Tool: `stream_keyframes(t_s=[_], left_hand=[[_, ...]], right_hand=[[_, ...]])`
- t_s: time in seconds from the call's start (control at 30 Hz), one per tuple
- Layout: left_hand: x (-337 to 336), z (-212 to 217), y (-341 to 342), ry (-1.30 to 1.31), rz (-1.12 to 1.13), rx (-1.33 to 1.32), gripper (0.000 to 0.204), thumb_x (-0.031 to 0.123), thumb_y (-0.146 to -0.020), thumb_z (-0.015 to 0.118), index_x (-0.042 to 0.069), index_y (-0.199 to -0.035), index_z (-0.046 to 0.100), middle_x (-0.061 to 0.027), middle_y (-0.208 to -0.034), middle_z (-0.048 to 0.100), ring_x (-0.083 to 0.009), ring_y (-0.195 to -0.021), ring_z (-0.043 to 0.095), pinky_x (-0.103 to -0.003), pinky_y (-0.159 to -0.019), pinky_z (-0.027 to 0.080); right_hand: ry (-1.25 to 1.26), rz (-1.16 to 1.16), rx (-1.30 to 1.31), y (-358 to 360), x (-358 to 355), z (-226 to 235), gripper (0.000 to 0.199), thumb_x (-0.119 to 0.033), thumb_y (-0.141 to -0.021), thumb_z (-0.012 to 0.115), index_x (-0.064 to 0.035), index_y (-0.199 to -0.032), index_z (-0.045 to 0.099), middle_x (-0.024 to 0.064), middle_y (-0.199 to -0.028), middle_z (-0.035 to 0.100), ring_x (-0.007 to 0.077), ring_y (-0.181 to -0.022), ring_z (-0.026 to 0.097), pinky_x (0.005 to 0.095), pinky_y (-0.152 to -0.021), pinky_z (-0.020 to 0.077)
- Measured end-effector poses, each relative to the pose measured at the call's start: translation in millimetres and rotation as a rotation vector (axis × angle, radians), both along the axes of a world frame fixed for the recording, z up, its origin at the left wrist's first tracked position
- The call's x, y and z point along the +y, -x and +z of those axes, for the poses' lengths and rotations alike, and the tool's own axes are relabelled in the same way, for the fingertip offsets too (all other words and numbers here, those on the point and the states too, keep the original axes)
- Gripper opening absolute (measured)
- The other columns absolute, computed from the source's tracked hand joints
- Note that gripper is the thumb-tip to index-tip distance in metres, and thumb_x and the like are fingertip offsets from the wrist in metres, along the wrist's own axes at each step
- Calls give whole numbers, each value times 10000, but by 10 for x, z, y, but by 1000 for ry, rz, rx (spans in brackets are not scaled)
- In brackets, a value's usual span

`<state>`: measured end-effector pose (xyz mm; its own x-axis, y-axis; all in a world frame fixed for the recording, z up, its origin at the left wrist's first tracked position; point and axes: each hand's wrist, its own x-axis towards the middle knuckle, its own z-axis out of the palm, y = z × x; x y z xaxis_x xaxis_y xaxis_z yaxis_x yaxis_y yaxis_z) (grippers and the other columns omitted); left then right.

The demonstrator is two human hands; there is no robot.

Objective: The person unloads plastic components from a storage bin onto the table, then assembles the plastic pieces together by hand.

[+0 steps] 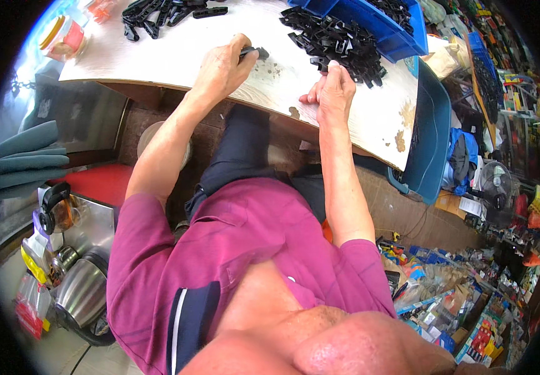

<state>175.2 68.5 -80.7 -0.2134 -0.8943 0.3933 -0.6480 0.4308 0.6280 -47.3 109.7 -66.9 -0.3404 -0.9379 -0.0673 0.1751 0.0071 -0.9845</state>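
My left hand (223, 67) is over the front part of the white worktable (270, 87), its fingers closed round a black plastic part (256, 54) that juts out to the right. At the near edge of a heap of small black plastic pieces (338, 47), the fingertips of my right hand (334, 90) pinch one small black piece. Its other fingers curl in toward the palm. Beyond my left hand lie several longer black plastic parts (157, 15), shaped like clips or handles.
A blue bin (401, 44) of black pieces stands behind the heap. To the left is a clear jar (64, 39). A teal tub (431, 137) adjoins the table's right end. A steel kettle (84, 290) is at lower left, and packaged goods (457, 300) crowd the lower right.
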Motion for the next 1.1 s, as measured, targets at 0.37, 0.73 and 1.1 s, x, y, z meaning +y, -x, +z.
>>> stream_keyframes(t_s=[0.37, 0.73, 1.1], left_hand=[[300, 63, 678, -626, -248, 833, 323, 282, -969, 616, -26, -1064, 628, -42, -766, 628, -68, -563, 534, -223, -475, 456], [311, 95, 886, -688, -122, 1014, 317, 276, -973, 608, -30, -1055, 623, -32, -738, 608, -61, -552, 521, -226, -472, 443], [407, 53, 1161, -609, -157, 956, 317, 295, -1001, 596, -16, -1060, 618, -32, -755, 619, -68, -574, 564, -224, -483, 484]], right_hand=[[-2, -48, 64, -40, 53, 27, 335, -277, -1015, 468, -18, -812, 533, 28, -496, 452, 136, -364, 437, 321, -336, 450], [63, -113, 115, 30, -22, -156, 323, -248, -1000, 534, -31, -760, 533, 8, -558, 473, 99, -462, 440, 290, -422, 378], [66, -145, 171, 74, 24, -134, 302, -201, -981, 548, -56, -717, 528, -38, -622, 474, 55, -552, 422, 270, -485, 351]])
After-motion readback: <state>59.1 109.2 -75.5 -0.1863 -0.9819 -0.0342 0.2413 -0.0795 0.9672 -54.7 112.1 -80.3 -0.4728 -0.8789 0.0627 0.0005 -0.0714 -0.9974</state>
